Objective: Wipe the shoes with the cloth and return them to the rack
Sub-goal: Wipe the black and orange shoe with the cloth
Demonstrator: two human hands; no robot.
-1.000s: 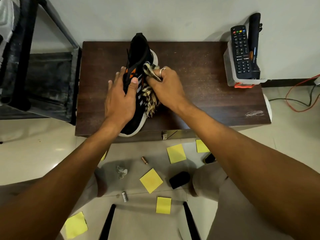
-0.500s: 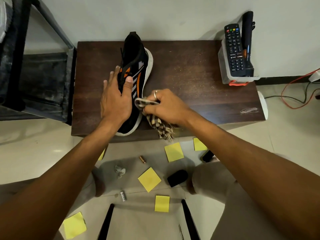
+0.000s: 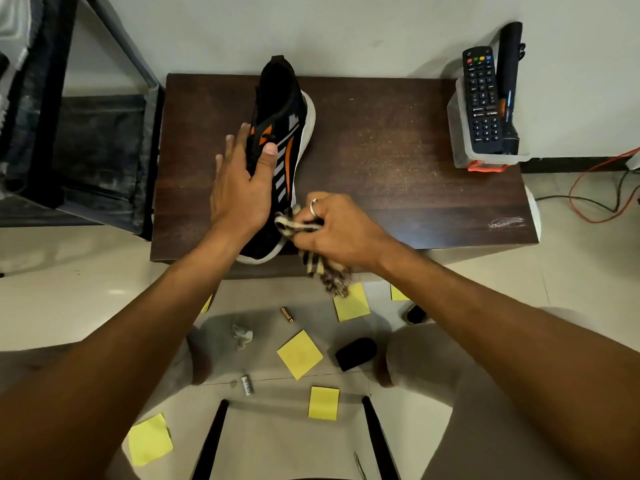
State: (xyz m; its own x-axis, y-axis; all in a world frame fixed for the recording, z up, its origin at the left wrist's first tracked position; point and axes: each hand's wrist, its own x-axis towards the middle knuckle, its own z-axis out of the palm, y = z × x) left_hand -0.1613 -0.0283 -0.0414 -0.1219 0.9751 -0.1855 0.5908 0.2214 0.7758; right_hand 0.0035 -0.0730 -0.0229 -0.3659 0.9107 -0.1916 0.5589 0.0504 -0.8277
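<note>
Now the right hand, bunched round the cloth, has slid from the midfoot stripes of the shoe down to its toe, so one stroke along this flank looks done. The left hand, fingers straight, presses the shoe onto the table. The toe lies just beside the right knuckles. The heel points away beyond the left fingertips, long axis toward the wall.

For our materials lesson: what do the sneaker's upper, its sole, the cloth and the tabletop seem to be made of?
Sneaker upper: likely matt black knit fabric; it looks soft and sock-like at the collar.
Sole: probably white foam or rubber, smooth and matt.
Cloth: soft woven textile, striped, hanging limp with a fringed end.
Tabletop: dark wood or wood-look laminate; grain lines, slight sheen.
</note>
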